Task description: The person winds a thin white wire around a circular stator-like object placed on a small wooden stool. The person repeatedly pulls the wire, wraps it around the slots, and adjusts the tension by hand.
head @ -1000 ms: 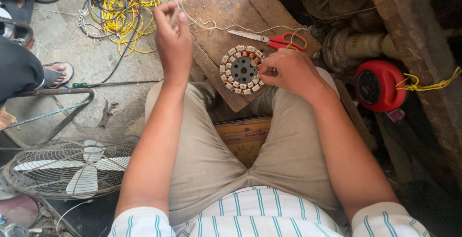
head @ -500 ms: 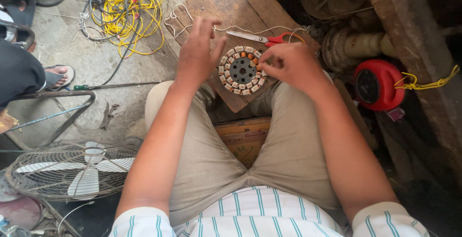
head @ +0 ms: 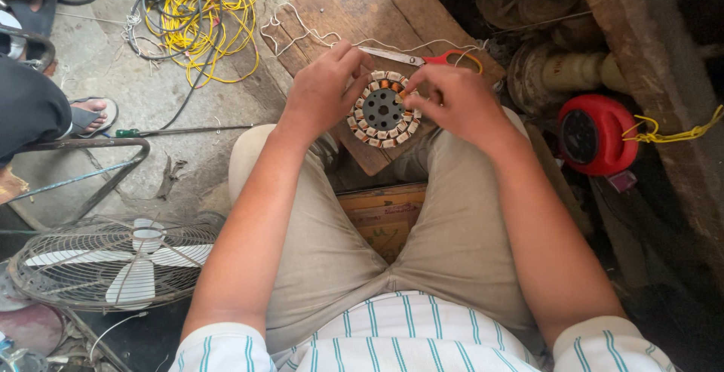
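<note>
A round motor stator [head: 382, 110] with copper coils and a black hub lies on a wooden board [head: 354, 10] resting over my knees. My left hand [head: 324, 93] grips the stator's left rim with its fingers curled. My right hand [head: 452, 100] pinches at a coil on the stator's right rim, fingertips touching it. A thin white cord [head: 302, 32] runs across the board from the stator to the left. Red-handled scissors [head: 430, 59] lie on the board just beyond my hands.
A tangle of yellow and black wires [head: 196, 17] lies on the floor at upper left. A fan with a wire guard [head: 113, 262] lies at lower left. A red round reel [head: 592, 134] sits at right. Another person's sandalled foot [head: 90, 115] is at left.
My left hand came down from holding the cord up at the board's far left and now grips the stator's left rim. My right hand stayed at the stator's right side.
</note>
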